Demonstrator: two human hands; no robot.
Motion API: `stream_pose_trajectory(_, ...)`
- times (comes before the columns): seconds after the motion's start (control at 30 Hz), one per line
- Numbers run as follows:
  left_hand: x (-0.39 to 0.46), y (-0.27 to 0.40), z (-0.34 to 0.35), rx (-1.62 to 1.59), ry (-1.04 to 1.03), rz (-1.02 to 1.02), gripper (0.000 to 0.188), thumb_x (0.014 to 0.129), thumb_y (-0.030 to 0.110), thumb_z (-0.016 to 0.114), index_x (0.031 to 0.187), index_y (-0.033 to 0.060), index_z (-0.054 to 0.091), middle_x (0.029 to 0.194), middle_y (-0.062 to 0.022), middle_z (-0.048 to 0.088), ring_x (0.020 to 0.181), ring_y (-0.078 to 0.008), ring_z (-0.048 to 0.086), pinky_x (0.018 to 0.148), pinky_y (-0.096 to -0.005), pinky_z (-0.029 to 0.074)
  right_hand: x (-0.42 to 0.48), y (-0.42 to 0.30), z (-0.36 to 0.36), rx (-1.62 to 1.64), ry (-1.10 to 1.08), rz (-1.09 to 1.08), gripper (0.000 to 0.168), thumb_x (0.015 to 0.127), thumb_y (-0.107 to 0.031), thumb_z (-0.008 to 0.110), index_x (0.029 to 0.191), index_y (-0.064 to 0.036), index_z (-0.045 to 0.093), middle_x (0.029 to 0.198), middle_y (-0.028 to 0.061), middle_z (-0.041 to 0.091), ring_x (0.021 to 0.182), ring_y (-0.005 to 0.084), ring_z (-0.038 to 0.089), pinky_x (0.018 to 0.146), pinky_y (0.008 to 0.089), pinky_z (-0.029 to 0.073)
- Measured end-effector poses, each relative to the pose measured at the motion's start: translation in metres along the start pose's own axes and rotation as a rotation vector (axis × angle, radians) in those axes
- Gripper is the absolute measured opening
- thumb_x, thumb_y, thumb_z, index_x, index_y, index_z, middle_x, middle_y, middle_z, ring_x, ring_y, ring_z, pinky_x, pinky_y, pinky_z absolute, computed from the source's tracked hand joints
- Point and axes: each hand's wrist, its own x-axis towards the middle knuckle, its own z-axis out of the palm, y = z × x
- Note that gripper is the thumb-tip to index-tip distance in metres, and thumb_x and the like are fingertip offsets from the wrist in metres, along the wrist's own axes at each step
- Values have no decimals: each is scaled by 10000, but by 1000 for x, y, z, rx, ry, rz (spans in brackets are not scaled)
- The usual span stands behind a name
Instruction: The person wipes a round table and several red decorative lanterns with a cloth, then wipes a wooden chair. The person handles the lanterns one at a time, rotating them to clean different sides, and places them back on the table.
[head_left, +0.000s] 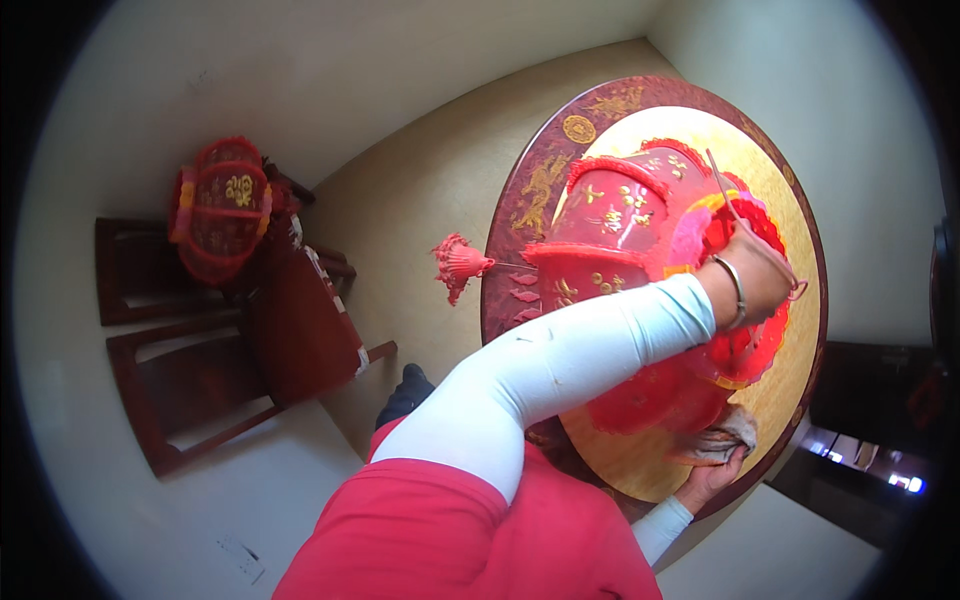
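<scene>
A large red lantern (622, 210) with gold characters and fringed ribs lies on its side on a round table (795, 300). Its open end, with a pink and yellow trim, faces right. My left hand (757, 281), wearing a bangle, is at that opening and grips the lantern by its wire handle (724, 184); the fingertips are partly hidden. A grey-brown cloth (724, 439) is in my right hand (716, 476), close to the lantern's lower side. From the lantern's other end a red tassel (461, 262) hangs out past the table edge.
A second red lantern (225, 210) rests on wooden chairs (300, 330) by the left wall. The table has a dark patterned rim and a pale centre. Dark furniture (870, 397) stands at the right. My shoe (409, 386) shows on the floor between chairs and table.
</scene>
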Motion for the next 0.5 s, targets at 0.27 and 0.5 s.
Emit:
stream_pose_trajectory(0.27, -50, -2, -21, -59, 45, -77, 300, 832, 254, 563, 1010, 71, 722, 1059, -167, 677, 1065, -404, 595, 996, -620, 337, -32, 41, -29, -111, 2, 307, 413, 921, -237, 580, 1265, -17, 513, 1243, 108, 578, 1121, 269, 568, 986, 421, 453)
stream_pose_trajectory(0.5, -121, 2, 20, -125, 624, 102, 272, 800, 210, 577, 966, 13, 665, 1085, -185, 624, 1140, -321, 551, 1018, -524, 377, -76, 92, 31, -331, -122, 449, 461, 936, -227, 563, 1336, -18, 467, 1302, 85, 541, 1201, 246, 503, 1032, 387, 392)
